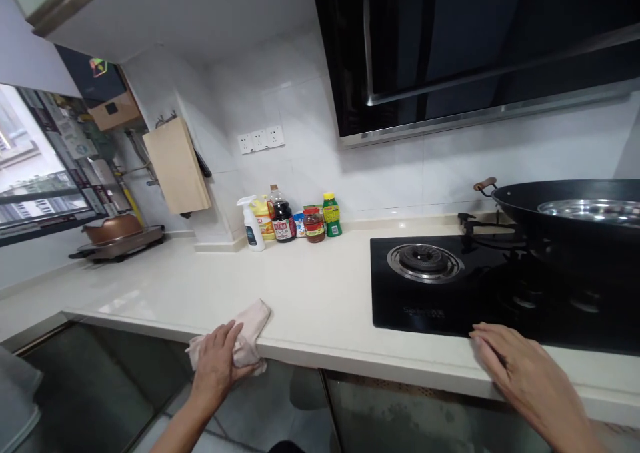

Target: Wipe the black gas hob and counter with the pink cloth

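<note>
My left hand [217, 361] grips a pale pink cloth [251, 324] at the front edge of the white countertop [310, 293]. Part of the cloth lies on the counter top, and part hangs over the edge. My right hand [525, 373] rests on the counter's front edge, just before the black gas stove [425, 309]. Its fingers are stretched out, and nothing shows in it. On the stove's left side is a bare burner [425, 259]. A large black wok [530, 219] with a shiny metal lid or dish [595, 209] in it sits on the right side.
Along the back wall stand a white spray bottle [254, 229], a dark sauce bottle [283, 219], a red-lidded jar [314, 226] and a green bottle [331, 216]. A cutting board [176, 166] hangs at left. A copper-coloured pot [113, 229] sits in the far corner. The range hood [475, 46] overhangs the stove.
</note>
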Demonstrator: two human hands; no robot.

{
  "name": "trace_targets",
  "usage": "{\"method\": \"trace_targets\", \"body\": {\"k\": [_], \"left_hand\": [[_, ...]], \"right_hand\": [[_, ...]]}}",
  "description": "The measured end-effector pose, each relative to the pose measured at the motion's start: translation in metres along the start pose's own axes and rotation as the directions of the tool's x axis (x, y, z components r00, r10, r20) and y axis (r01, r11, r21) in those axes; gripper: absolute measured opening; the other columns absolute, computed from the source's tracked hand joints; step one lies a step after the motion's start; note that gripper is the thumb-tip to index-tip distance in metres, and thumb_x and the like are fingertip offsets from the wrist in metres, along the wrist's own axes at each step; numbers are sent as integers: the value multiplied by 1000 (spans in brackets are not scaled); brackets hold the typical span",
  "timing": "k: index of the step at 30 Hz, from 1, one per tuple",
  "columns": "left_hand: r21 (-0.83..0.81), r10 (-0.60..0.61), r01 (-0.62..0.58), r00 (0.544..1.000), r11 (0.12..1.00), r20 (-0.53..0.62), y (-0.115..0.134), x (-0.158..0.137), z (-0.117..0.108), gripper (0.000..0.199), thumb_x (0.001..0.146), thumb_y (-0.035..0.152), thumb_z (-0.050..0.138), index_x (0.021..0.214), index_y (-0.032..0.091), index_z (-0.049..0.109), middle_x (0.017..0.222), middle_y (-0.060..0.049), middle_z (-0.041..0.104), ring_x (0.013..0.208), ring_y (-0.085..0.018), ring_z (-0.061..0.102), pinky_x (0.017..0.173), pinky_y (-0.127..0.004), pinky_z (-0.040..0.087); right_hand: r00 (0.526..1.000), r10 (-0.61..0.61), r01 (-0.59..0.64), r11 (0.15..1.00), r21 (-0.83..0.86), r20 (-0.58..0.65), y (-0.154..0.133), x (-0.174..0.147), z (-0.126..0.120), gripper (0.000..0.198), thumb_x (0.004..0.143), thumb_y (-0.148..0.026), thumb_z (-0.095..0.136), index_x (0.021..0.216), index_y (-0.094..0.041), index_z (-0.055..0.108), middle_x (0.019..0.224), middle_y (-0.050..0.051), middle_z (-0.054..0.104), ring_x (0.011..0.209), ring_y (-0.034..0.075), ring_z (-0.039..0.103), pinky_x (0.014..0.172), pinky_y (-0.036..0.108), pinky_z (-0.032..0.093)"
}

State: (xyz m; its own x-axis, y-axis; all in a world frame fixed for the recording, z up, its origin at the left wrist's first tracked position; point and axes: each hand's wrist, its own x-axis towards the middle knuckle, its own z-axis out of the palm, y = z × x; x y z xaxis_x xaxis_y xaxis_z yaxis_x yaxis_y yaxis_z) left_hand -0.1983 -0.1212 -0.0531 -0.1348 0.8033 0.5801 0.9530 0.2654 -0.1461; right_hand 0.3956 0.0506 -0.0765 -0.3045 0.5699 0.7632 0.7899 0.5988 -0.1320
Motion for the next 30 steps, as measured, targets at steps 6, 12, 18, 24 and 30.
{"method": "trace_targets", "body": {"k": [6,12,18,24,30], "left_hand": [[-34,81,-84,993,996,-86,95,-6,14,80,55,39,90,129,25,62,134,-16,65,123,-40,57,110,-57,37],[-251,260,-256,965,934,-17,228,-1,25,92,54,46,91,138,30,57,140,-19,60,123,-46,53,102,-64,36],[-437,339,-296,940,850,23,354,21,-1,37,90,29,63,126,23,68,118,-24,64,105,-39,58,90,-63,41],[-464,469,-419,883,781,-8,356,31,-23,33,94,23,59,126,19,67,109,-20,67,97,-33,60,82,-53,48],[-745,538,-353,843,566,10,261,52,-48,51,87,43,73,134,28,62,133,-11,66,116,-29,61,100,-46,50]], "right_hand": [[995,95,-97,991,93,24,-2,3,-3,35,100,-47,46,104,-25,74,116,6,73,107,23,66,89,39,48],[994,105,-91,913,398,-12,-61,14,-25,32,103,-36,44,101,-26,74,116,9,70,107,21,67,89,32,55],[970,-243,232,885,403,-24,-131,11,-12,48,94,-28,58,142,-23,51,132,11,63,123,25,60,102,36,53],[979,-204,192,946,261,19,-111,-12,10,71,93,-37,62,154,-19,33,144,15,55,131,29,55,105,42,51],[948,-290,275,954,123,129,-117,-13,24,88,76,-43,81,151,-19,41,141,20,58,130,43,53,102,58,49]]}}
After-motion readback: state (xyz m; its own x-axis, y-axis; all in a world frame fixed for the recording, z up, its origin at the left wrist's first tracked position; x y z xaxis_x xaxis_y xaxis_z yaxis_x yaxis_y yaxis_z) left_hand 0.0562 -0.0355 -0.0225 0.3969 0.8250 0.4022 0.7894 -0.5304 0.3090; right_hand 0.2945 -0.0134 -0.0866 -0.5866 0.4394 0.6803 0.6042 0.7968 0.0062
